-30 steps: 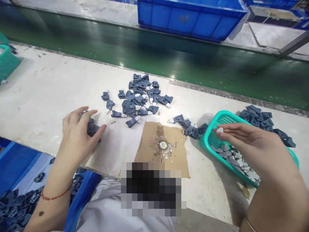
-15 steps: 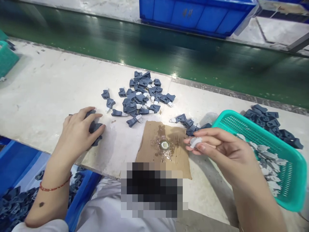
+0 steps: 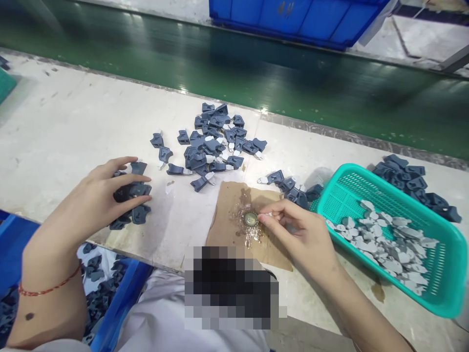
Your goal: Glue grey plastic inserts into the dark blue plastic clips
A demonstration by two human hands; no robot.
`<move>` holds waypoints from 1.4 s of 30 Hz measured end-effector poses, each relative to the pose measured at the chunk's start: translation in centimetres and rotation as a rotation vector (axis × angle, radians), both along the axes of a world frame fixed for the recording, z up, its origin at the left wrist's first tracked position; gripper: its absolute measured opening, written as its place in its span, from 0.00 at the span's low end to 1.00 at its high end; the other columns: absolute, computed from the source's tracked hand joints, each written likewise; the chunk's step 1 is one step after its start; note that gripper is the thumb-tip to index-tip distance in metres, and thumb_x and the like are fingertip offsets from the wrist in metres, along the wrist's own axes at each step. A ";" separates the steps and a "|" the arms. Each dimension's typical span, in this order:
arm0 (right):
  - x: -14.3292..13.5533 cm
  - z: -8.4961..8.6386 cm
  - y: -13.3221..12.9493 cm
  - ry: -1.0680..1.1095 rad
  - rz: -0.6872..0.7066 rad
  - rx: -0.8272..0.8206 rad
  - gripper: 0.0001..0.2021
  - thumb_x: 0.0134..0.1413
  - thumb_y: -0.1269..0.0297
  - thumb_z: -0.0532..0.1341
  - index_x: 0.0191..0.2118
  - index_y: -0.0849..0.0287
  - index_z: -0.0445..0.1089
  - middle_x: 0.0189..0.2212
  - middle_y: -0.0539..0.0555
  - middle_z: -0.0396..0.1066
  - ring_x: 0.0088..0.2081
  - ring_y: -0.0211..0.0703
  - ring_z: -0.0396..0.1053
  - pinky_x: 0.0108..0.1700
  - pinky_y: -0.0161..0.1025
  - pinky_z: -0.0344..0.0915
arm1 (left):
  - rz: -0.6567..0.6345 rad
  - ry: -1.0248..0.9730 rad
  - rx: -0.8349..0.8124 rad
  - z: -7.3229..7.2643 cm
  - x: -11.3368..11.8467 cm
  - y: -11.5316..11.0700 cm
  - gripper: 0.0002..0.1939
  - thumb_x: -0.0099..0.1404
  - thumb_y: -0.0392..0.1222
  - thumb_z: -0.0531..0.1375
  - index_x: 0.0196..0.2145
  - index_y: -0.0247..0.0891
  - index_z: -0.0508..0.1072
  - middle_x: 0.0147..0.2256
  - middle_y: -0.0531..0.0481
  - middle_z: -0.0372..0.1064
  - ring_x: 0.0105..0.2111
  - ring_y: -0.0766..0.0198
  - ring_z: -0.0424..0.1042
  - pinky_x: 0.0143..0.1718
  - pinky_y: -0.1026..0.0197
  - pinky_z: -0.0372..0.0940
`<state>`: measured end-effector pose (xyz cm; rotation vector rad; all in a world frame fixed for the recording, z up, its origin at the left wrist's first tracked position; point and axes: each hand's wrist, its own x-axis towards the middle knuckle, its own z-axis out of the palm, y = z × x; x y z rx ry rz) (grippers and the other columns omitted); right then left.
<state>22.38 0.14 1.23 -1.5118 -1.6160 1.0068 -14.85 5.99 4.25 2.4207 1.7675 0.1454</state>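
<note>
In the head view, the right hand (image 3: 309, 239) pinches a small pale-grey plastic piece (image 3: 269, 214) between thumb and fingertips, at the right rim of a round, wet, shallow dish (image 3: 251, 219) on a brown cardboard sheet (image 3: 227, 225). The dish lies just left of those fingertips, much nearer to them than to the left hand; the fingers hide the piece's long axis. The left hand (image 3: 91, 195) curls, fingers spread, over a cluster of dark blue-grey plastic parts (image 3: 139, 189) on the white surface (image 3: 73, 127); whether it grips one, I cannot tell.

Half a second earlier, the right hand is over the cardboard's right edge; now it is at the dish. More of the left hand's cluster shows now.
</note>
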 end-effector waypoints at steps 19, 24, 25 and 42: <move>-0.4 -0.6 0.4 -0.415 0.280 0.425 0.09 0.70 0.69 0.60 0.34 0.60 0.70 0.29 0.51 0.74 0.30 0.38 0.72 0.35 0.35 0.65 | 0.208 -1.359 -0.375 0.0 7.8 -4.6 0.12 0.70 0.44 0.67 0.51 0.45 0.82 0.42 0.46 0.82 0.30 0.65 0.79 0.26 0.67 0.70; -0.4 -0.6 0.4 -0.441 0.300 0.407 0.09 0.70 0.69 0.60 0.35 0.61 0.72 0.30 0.52 0.74 0.31 0.38 0.73 0.35 0.35 0.66 | 0.165 -1.561 -0.738 -1.6 10.5 -5.6 0.14 0.67 0.41 0.70 0.51 0.49 0.82 0.43 0.50 0.81 0.31 0.70 0.78 0.34 0.71 0.73; -0.4 -0.5 0.4 -0.401 0.280 0.389 0.09 0.70 0.69 0.60 0.35 0.61 0.72 0.30 0.52 0.75 0.31 0.38 0.73 0.35 0.34 0.66 | 0.156 -1.584 -0.760 -1.7 11.0 -5.8 0.15 0.66 0.40 0.71 0.50 0.49 0.82 0.42 0.51 0.82 0.30 0.72 0.77 0.34 0.72 0.73; -0.4 -0.6 0.6 0.691 -0.049 -0.325 0.10 0.54 0.57 0.75 0.37 0.56 0.81 0.24 0.48 0.75 0.22 0.29 0.70 0.26 0.25 0.69 | 0.082 -1.371 -0.395 -3.9 14.0 -5.9 0.11 0.62 0.36 0.73 0.42 0.45 0.84 0.40 0.51 0.78 0.40 0.67 0.76 0.39 0.70 0.70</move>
